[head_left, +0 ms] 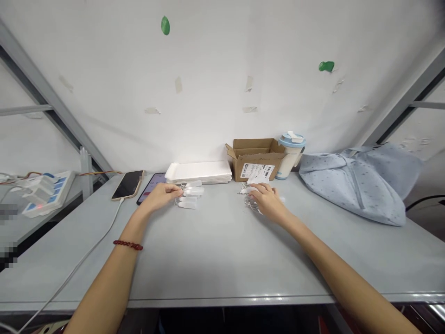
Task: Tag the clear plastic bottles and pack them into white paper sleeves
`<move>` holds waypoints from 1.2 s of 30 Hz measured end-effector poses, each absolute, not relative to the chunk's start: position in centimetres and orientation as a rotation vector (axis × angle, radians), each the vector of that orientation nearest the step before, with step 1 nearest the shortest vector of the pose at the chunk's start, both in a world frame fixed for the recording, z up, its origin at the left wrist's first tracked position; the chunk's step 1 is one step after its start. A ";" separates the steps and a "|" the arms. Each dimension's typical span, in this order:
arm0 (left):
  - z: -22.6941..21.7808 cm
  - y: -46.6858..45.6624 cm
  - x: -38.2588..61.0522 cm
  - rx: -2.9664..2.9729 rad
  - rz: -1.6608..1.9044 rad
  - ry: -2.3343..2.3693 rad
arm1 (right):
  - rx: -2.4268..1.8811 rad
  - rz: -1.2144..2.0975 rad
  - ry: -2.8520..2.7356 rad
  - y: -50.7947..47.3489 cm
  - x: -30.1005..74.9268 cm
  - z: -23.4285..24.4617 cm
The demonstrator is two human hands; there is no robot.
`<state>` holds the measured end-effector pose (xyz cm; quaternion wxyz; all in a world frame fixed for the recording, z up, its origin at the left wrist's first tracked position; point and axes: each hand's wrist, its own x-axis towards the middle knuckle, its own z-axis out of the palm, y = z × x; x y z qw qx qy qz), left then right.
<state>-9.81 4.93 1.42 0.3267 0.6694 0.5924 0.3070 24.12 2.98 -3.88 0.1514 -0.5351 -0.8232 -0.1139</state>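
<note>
Listing outward from the small translucent plastic tags with white strings: one group point(188, 205) lies on the smooth grey tabletop point(208, 260) left of centre, another point(247, 190) right of centre, partly covered.

Left hand point(160, 195), red beaded bracelet point(128, 244) at the wrist: thumb and fingertip drawn close at the string ends; whether a tag is clamped between them, I cannot tell.

Right hand point(269, 202): fingers bent down over the right group; grip hidden from me.

Step in hand, as I judge it: picking among tags with both hands. Next move, I reckon, calls for a fine pinch, strings kept untangled.

Behind: flat white stack point(200, 172); open brown cardboard box point(239, 170); white cup with blue lid point(287, 162).

Right: pale-blue patterned fabric bag point(351, 185).

Left: dark-screened phone point(128, 184) on a white cable point(104, 236); second phone, lit point(153, 182).
</note>
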 end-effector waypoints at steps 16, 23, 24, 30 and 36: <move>-0.1 5.7 -9.9 2.026 0.700 2.025 | -1.570 -0.423 -2.373 3.3 24.2 -4.4; 0.0 5.4 -9.3 2.096 0.756 2.043 | -1.582 -0.405 -2.389 3.3 24.2 -4.7; 0.0 5.3 -9.2 2.102 0.769 2.036 | -1.583 -0.401 -2.387 3.3 24.2 -4.7; 0.2 5.0 -8.3 2.061 0.943 1.955 | -1.467 -0.284 -2.316 3.2 24.2 -4.2; 0.6 4.5 -7.2 1.727 1.191 1.676 | -1.275 -0.067 -2.205 2.8 23.9 -3.2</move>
